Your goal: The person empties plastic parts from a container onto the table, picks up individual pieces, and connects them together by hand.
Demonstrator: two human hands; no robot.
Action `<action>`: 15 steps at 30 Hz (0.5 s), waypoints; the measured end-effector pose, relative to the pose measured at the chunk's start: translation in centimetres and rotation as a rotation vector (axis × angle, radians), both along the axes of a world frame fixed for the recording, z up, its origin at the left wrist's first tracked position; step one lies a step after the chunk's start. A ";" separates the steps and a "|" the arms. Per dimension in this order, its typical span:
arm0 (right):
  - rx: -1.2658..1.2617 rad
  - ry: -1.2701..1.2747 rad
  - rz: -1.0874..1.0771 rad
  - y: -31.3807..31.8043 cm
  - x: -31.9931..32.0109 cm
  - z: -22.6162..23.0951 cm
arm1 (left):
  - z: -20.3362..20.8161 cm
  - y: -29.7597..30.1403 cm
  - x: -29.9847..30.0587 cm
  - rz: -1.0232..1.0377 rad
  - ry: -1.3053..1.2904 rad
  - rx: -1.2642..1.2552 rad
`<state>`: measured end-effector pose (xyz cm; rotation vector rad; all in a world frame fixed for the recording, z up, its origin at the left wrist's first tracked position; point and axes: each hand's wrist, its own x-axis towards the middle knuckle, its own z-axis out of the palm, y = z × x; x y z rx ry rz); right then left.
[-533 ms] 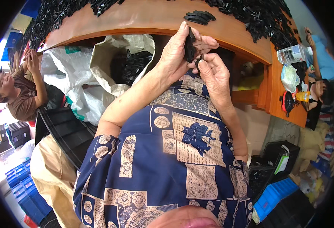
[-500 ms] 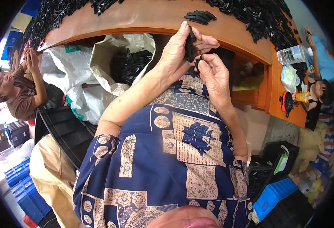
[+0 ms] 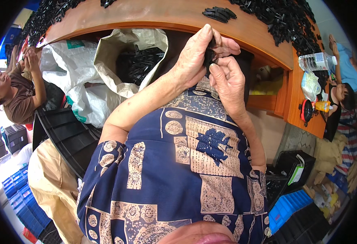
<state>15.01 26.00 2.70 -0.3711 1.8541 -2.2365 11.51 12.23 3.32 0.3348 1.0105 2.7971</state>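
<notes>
In front of my chest, at the table's near edge, my left hand (image 3: 194, 53) is closed around several slim black plastic pieces (image 3: 209, 55), mostly hidden by the palm and fingers. My right hand (image 3: 230, 81) meets it from below, thumb and forefinger pinched at the lower end of these pieces. Whether the right fingers hold a separate piece is hard to see. Just beyond my hands, a small bunch of similar black pieces (image 3: 220, 14) lies on the wooden table (image 3: 154, 19).
Large heaps of black pieces (image 3: 282, 24) cover the table's far side. An open sack (image 3: 162, 42) holding more stands below its edge. At right are a clear bottle (image 3: 314, 62) and red-rimmed round container (image 3: 307, 110). Other people sit left and right; a blue crate (image 3: 288, 211) stands lower right.
The small dark piece that showed at my right fingertips is now hidden. Both hands have drawn closer together, and the left fingers cover more of the black pieces.
</notes>
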 end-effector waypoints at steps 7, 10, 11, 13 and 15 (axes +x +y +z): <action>0.182 0.202 -0.216 -0.7 0.6 -0.4 | -0.3 1.4 1.6 0.012 0.087 -0.142; 0.138 0.168 -0.181 -0.6 0.4 -0.4 | -0.1 1.5 2.0 0.057 0.049 -0.152; 0.104 0.118 -0.140 -0.7 0.3 -0.4 | -0.1 1.4 2.0 0.078 0.034 -0.150; 0.179 0.095 0.011 0.0 -1.4 -0.1 | -0.6 0.7 1.4 0.055 -0.165 -0.104; 0.259 0.066 0.191 1.4 -4.7 0.3 | -1.5 -1.1 0.5 0.217 -0.285 -0.073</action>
